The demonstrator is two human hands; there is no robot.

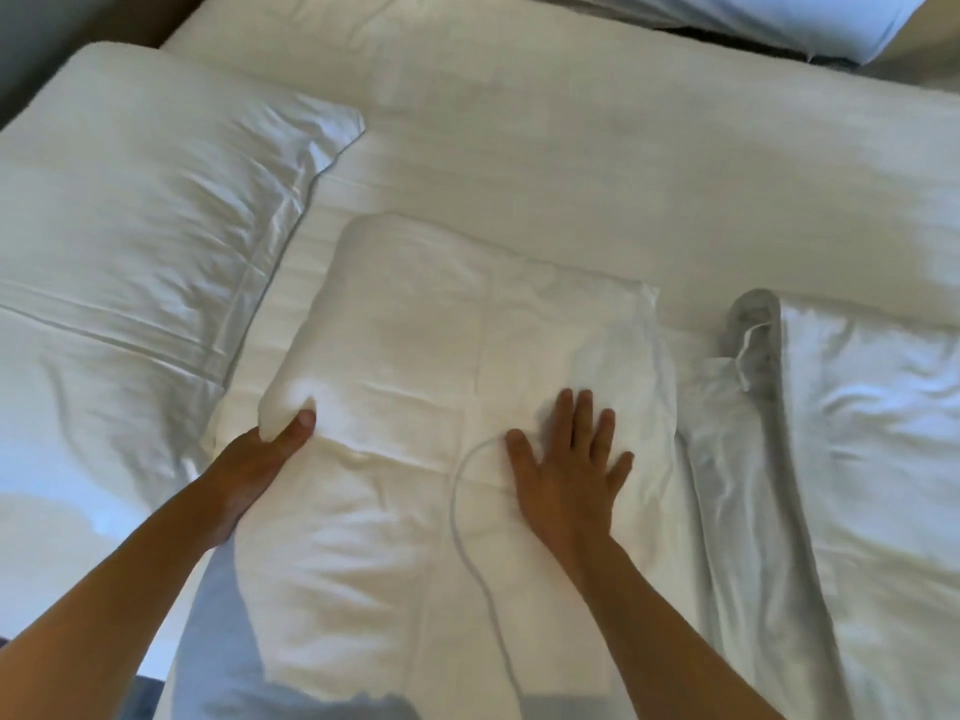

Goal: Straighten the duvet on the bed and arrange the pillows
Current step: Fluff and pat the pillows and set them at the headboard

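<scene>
The task looks roughly midway, and the pillow work is what is in hand. A white pillow lies flat at the centre of the view on the bare mattress sheet, and both hands are on it. The left hand grips its near-left corner, thumb on top and the fingers tucked out of sight beneath, so it is closed on the fabric. The right hand rests palm down with fingers spread flat, pressing the pillow's right half and gripping nothing. A thin white cord curves across the pillow just beside that hand.

At 9 o'clock a second, larger pillow lies well settled, though its case is creased. At 3 o'clock the duvet lies bunched and wrinkled, its rolled edge folded back just beside the centre pillow; it is plainly not yet pulled straight. At 1 o'clock, beyond the bed, a pale blue cushion or pillow shows only in part.

Judging by this, one pillow seems placed, one is being smoothed, and the duvet is left to do, along with the final line-up of the pillows.
</scene>
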